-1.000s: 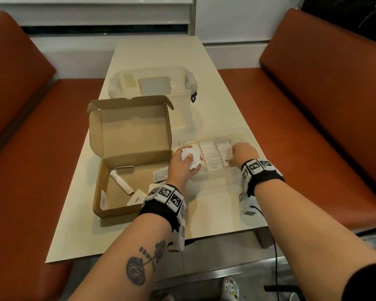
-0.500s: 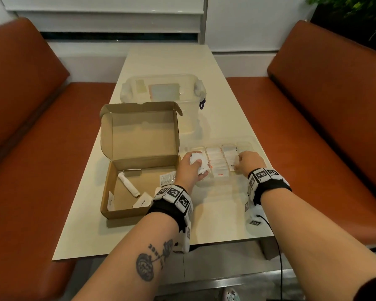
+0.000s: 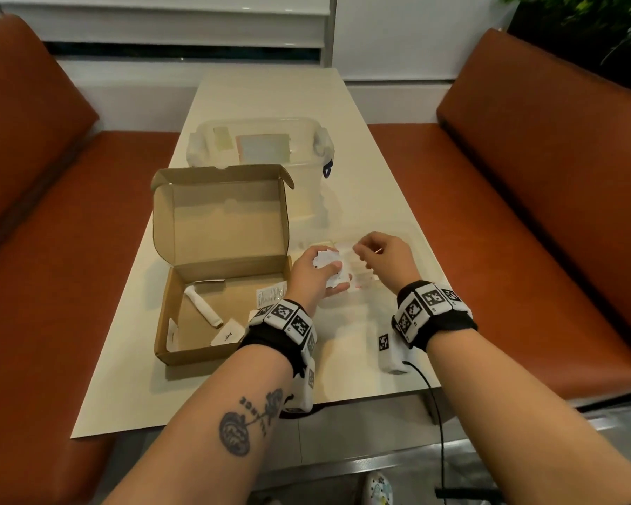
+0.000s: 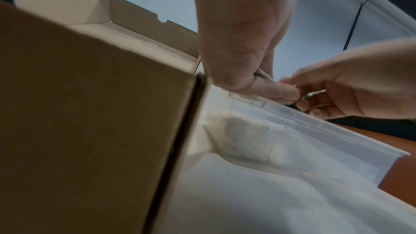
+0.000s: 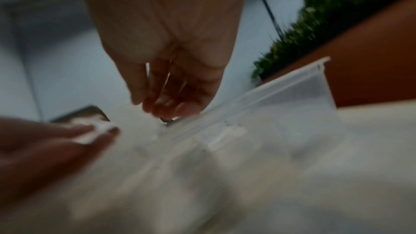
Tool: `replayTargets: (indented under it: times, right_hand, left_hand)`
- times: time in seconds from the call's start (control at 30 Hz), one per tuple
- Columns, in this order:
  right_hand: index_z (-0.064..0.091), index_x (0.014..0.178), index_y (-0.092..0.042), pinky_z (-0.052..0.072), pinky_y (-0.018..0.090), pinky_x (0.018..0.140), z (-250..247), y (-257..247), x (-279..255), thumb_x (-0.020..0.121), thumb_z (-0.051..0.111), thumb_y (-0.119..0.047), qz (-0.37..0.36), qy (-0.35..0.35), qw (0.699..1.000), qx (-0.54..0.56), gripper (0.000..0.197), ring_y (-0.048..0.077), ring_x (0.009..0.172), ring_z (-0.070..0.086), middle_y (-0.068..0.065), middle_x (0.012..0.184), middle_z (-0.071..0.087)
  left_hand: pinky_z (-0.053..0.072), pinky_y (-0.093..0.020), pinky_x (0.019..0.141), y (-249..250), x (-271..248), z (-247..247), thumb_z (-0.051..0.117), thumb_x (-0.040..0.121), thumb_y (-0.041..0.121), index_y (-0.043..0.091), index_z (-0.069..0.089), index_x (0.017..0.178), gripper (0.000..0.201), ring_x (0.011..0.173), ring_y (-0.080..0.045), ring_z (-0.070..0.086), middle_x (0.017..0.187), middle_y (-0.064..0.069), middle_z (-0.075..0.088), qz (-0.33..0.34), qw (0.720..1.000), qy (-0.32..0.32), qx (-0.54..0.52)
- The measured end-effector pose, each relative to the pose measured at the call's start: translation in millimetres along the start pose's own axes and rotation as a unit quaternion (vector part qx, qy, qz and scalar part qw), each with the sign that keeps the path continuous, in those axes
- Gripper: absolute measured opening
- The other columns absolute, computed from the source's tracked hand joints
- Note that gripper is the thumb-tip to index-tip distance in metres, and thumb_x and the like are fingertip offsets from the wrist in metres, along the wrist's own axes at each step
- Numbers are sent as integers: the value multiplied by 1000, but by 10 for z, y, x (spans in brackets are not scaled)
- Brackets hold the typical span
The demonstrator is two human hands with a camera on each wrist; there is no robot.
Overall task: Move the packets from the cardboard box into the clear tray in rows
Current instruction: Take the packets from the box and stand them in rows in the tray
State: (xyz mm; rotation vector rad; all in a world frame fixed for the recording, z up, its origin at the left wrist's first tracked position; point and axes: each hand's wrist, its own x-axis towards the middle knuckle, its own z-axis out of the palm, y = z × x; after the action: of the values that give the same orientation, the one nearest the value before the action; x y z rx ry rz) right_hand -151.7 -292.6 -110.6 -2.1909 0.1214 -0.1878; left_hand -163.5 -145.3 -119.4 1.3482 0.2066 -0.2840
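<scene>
Head view: left hand (image 3: 316,277) grips a small stack of white paper packets (image 3: 328,266) at frame centre, just right of the open brown cardboard box (image 3: 219,264). Right hand (image 3: 385,258) hovers over the clear plastic tray (image 3: 421,249), fingers curled; blur, cannot tell whether it holds anything. More packets lie in the tray and in the box. Lidded translucent plastic tub (image 3: 259,147) sits behind the box.

We are sitting at a long cream-coloured table (image 3: 361,169) flanked by two rust-orange padded leather benches, one on the left (image 3: 51,220) and one on the right (image 3: 547,184). Behind it a white panelled wall (image 3: 397,34) is rising, and green leafy foliage (image 3: 580,16) is showing at the upper right.
</scene>
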Motion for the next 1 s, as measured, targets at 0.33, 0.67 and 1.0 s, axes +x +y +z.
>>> replayTargets:
  times: [0.33, 0.67, 1.0]
  right_hand:
    - [58, 83, -5, 51, 26, 59, 113, 14, -195, 71, 80, -7, 72, -33, 985, 155, 25, 14, 60, 54, 2, 70, 54]
    - [53, 73, -13, 49, 19, 53, 75, 86, -148, 73, 79, -12, 95, -37, 980, 173, 27, 13, 58, 57, 1, 64, 56]
    - [57, 79, -8, 48, 19, 57, 5, 51, -126, 76, 74, -2, 137, -76, 969, 193, 18, 14, 59, 56, 6, 71, 61]
  left_hand:
    - [59, -40, 77, 22, 93, 85, 55, 95, 12, 8, 54, 114, 20, 101, -30, 59, 125, -14, 45, -34, 999, -12, -41]
    - [55, -49, 88, -20, 99, 49, 56, 86, -11, 18, 60, 102, 33, 111, -37, 58, 118, -4, 45, 1, 999, -35, -12]
    - [55, -44, 86, -10, 95, 60, 44, 96, -2, 18, 57, 106, 26, 113, -36, 59, 128, -16, 52, -13, 999, 5, -51]
